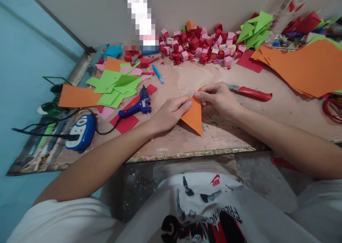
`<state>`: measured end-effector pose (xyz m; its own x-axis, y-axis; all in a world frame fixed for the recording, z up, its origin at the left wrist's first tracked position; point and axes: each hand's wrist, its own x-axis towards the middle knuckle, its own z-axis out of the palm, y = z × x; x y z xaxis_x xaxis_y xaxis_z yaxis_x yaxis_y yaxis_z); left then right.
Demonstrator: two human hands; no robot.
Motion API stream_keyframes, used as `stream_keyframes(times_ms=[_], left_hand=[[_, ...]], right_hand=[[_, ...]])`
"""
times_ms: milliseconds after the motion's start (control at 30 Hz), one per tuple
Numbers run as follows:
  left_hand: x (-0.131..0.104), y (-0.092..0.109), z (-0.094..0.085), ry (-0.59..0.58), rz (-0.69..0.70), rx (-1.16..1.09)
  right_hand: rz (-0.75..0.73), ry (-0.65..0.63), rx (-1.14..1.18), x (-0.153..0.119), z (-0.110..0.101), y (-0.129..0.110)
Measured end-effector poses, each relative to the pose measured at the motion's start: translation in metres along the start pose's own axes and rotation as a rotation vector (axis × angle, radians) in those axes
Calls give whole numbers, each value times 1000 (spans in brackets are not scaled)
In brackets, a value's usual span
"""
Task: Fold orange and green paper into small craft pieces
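Note:
An orange paper piece (pixel 196 117) with a pointed lower corner is held between both hands over the wooden table (pixel 176 143). My left hand (pixel 172 111) grips its left side, thumb on top. At its upper corner my right hand (pixel 216 96) pinches the paper between thumb and fingers. Just behind the right hand lies a knife with a red handle (pixel 255 93), its blade partly hidden by that hand. A blue glue gun (pixel 139 104) rests left of my left hand, beside red paper (pixel 124 123).
Green sheets (pixel 114 86) and an orange sheet (pixel 78 96) lie at the left, near a blue-and-white power strip (pixel 81 132). Small red and pink paper cubes (pixel 196 43) are heaped at the back. Large orange sheets (pixel 307 67) and red-handled scissors (pixel 331 109) lie right.

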<state>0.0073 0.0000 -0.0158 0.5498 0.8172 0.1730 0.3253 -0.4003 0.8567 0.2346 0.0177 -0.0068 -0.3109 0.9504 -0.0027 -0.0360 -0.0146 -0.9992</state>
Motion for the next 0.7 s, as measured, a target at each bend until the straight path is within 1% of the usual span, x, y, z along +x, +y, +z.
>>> stream_keyframes(times_ms=[300, 700], left_hand=[[0, 1, 0, 5, -16, -11], [0, 0, 1, 5, -35, -22]], right_hand=[[-12, 16, -13, 1, -1, 1], [-2, 27, 49, 0, 0, 4]])
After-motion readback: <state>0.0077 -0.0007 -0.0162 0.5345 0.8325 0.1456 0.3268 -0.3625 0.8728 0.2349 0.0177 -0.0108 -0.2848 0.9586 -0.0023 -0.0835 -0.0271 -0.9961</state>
